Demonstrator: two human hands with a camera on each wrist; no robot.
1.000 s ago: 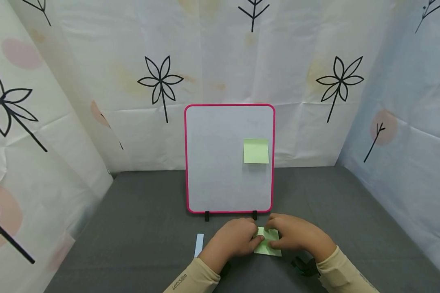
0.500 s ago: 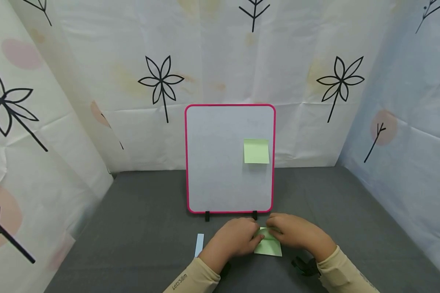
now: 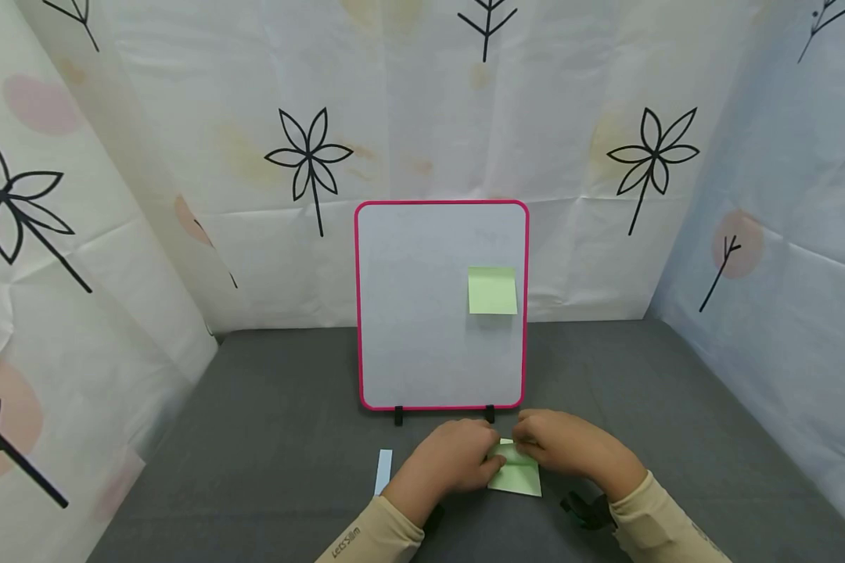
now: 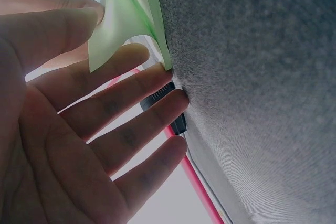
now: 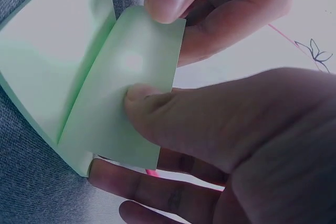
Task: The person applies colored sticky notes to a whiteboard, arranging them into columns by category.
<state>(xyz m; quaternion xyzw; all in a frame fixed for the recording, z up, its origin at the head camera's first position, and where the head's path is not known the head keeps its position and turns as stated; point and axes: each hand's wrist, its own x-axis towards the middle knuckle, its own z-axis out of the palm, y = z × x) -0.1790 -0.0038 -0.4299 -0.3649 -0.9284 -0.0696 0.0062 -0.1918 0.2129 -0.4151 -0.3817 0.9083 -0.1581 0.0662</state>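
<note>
Right hand (image 3: 565,446): thumb shifted farther up the green note (image 3: 517,480). Left hand (image 3: 452,460) and right — each pinching the raised flap (image 5: 107,95), note between them. Hazard: uneven pull could crease or tear it. Beyond both — whiteboard (image 3: 422,313).

We angle our left forearm (image 3: 375,530) and right forearm (image 3: 665,520) inward, our left hand (image 3: 456,460) and right hand (image 3: 572,446) close together. Our left thumb (image 4: 55,34) and right thumb (image 5: 181,116) pinch, while our other left fingers (image 4: 118,104) spread, nearly straight.
</note>
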